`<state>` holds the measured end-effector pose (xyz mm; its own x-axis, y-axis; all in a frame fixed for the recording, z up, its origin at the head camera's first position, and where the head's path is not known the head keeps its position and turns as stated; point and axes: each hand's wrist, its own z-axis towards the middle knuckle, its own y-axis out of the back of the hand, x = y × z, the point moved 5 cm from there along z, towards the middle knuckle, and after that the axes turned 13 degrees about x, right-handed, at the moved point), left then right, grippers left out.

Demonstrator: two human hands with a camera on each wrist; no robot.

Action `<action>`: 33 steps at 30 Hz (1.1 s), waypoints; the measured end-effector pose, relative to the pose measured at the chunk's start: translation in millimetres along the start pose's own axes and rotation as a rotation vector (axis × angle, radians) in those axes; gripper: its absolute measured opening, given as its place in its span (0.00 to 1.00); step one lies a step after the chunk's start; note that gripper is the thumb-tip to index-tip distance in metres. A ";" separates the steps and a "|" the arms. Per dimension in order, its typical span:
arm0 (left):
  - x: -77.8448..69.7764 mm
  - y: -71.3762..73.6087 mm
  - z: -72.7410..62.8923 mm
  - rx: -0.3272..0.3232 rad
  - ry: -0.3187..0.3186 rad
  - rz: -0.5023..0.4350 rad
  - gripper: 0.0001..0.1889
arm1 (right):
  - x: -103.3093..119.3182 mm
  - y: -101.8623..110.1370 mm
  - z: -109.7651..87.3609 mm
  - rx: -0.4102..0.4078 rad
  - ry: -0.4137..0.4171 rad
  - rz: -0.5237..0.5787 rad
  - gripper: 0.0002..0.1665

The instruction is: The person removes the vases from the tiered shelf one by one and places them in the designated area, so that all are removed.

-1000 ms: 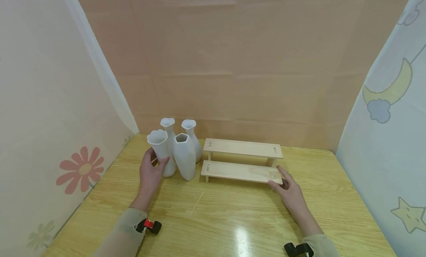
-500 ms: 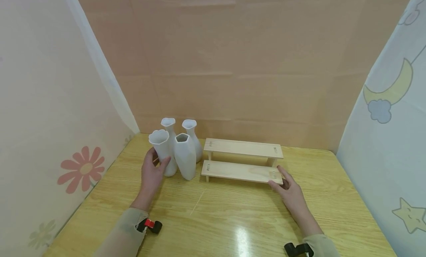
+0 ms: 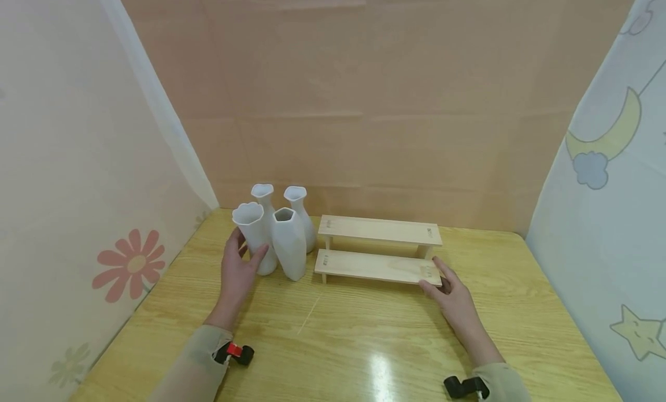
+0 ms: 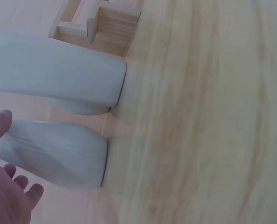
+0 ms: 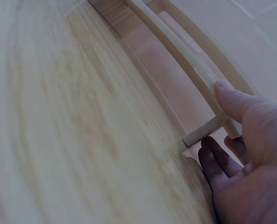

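Note:
In the head view, my left hand (image 3: 237, 272) reaches round a white vase (image 3: 252, 233) with a scalloped rim, thumb in front and fingers behind its left side. The left wrist view has this vase (image 4: 73, 156) upright with its base on the table. Immediately right of it stands a faceted white vase (image 3: 289, 243). My right hand (image 3: 458, 301) grips the right end of the lower board of a two-tier wooden stand (image 3: 374, 265). In the right wrist view the thumb (image 5: 234, 98) lies over the board's edge, and the other fingers are curled at its underside.
Two narrow-necked white vases, one at left (image 3: 263, 198) and one at right (image 3: 302, 211), stand behind the front pair. The stand's raised board (image 3: 380, 229) is at the back, near the tan backdrop (image 3: 390, 101). Patterned cloth walls flank the wooden table (image 3: 343, 332).
The scalloped vase and my left hand have shifted very slightly to the right, closer to the faceted vase. My right hand and the stand look unmoved.

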<state>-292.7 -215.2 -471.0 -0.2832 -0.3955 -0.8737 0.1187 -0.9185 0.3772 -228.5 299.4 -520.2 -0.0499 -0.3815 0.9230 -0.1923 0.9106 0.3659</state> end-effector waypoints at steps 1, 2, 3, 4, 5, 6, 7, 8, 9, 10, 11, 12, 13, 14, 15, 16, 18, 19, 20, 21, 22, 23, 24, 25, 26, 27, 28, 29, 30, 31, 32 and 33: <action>-1.1 0.5 -0.2 0.000 0.002 0.004 0.42 | -0.3 0.2 -0.2 0.000 0.001 -0.001 0.57; -2.6 1.2 -0.4 0.000 0.005 0.008 0.43 | -0.8 0.5 -0.5 0.000 0.001 -0.003 0.57; -3.7 1.8 -0.7 -0.001 0.009 0.015 0.43 | -1.3 0.7 -0.7 0.001 0.003 -0.003 0.57; -5.2 2.7 -0.8 -0.001 0.011 0.017 0.43 | -1.7 0.9 -0.8 0.002 0.004 -0.002 0.57; -6.4 3.5 -1.1 0.000 0.014 0.021 0.43 | -2.2 1.2 -1.0 0.002 0.004 -0.003 0.57; -7.5 4.2 -1.2 0.000 0.015 0.023 0.44 | -2.8 1.6 -1.3 0.002 0.004 -0.004 0.57; -8.8 4.8 -1.4 0.004 0.015 0.026 0.44 | -3.5 2.0 -1.4 0.003 0.003 -0.004 0.57; -9.7 5.3 -1.7 0.004 0.016 0.031 0.45 | -4.0 2.5 -1.6 0.004 0.001 -0.006 0.56; -10.9 5.7 -1.8 0.005 0.015 0.036 0.45 | -4.5 3.3 -1.8 0.004 -0.002 -0.007 0.56; -12.0 6.0 -1.7 0.005 0.011 0.042 0.45 | -4.8 4.2 -1.9 0.001 -0.003 -0.011 0.57; -13.0 6.2 -1.8 0.003 0.006 0.051 0.45 | -5.1 5.2 -2.1 0.001 -0.005 -0.013 0.57; -14.5 6.4 -2.1 0.000 0.001 0.061 0.46 | -5.1 6.1 -2.2 0.001 -0.007 -0.012 0.57; -16.4 6.9 -2.4 -0.004 -0.005 0.073 0.46 | -4.8 7.1 -2.4 0.002 -0.008 -0.012 0.57; -18.2 7.3 -2.6 -0.010 -0.010 0.089 0.46 | -4.1 8.2 -2.8 0.001 -0.008 -0.014 0.57; -21.0 8.0 -3.0 -0.015 -0.017 0.107 0.46 | -3.3 9.2 -3.3 0.001 -0.008 -0.013 0.57; -23.7 8.9 -3.7 -0.020 -0.021 0.126 0.46 | -2.4 10.0 -4.1 0.001 -0.006 -0.013 0.57; -30.9 11.3 -5.7 -0.030 -0.024 0.167 0.47 | 0.0 11.3 -6.3 0.008 -0.005 -0.008 0.57; -34.9 12.8 -6.7 -0.036 -0.025 0.189 0.48 | 1.5 12.3 -7.6 0.008 -0.002 -0.016 0.57; -39.0 14.4 -7.7 -0.042 -0.029 0.212 0.49 | 3.4 13.4 -8.9 0.008 0.001 -0.023 0.57; -43.9 16.1 -9.1 -0.050 -0.034 0.234 0.50 | 5.5 14.7 -10.1 0.007 0.009 -0.033 0.57; -49.2 17.8 -10.7 -0.060 -0.044 0.258 0.51 | 7.9 16.1 -11.6 0.006 0.017 -0.047 0.57; -54.4 19.4 -12.0 -0.074 -0.059 0.289 0.52 | 10.7 17.7 -12.8 0.004 0.030 -0.068 0.57; -59.9 21.1 -13.1 -0.091 -0.078 0.318 0.52 | 14.5 19.3 -13.0 -0.003 0.047 -0.094 0.57; -65.7 22.5 -14.4 -0.107 -0.101 0.348 0.53 | 18.5 21.0 -13.2 -0.013 0.062 -0.124 0.57; -71.8 23.3 -15.8 -0.121 -0.128 0.378 0.53 | 23.0 22.3 -13.6 -0.022 0.078 -0.159 0.57; -78.9 23.5 -17.4 -0.136 -0.162 0.414 0.54 | 28.0 23.5 -14.1 -0.034 0.099 -0.200 0.56; -86.1 22.8 -18.8 -0.145 -0.203 0.450 0.55 | 33.3 24.2 -14.9 -0.045 0.115 -0.245 0.55; -93.9 21.3 -20.5 -0.150 -0.243 0.482 0.56 | 39.1 24.8 -15.8 -0.060 0.138 -0.292 0.54; -102.5 18.9 -22.3 -0.150 -0.291 0.511 0.55 | 45.2 24.8 -17.1 -0.075 0.158 -0.335 0.53; -111.0 15.6 -24.0 -0.146 -0.333 0.545 0.55 | 51.7 24.4 -18.7 -0.090 0.178 -0.382 0.51; -118.9 11.5 -25.6 -0.143 -0.374 0.583 0.54 | 58.5 23.6 -20.6 -0.101 0.203 -0.423 0.50; -126.8 6.4 -27.3 -0.138 -0.415 0.624 0.53 | 65.4 22.5 -22.6 -0.113 0.229 -0.457 0.49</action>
<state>-230.1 -171.0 -366.2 -0.4560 -0.8328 -0.3137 0.4845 -0.5280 0.6975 -213.9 298.6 -448.9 0.2320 -0.7113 0.6635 -0.0364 0.6753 0.7366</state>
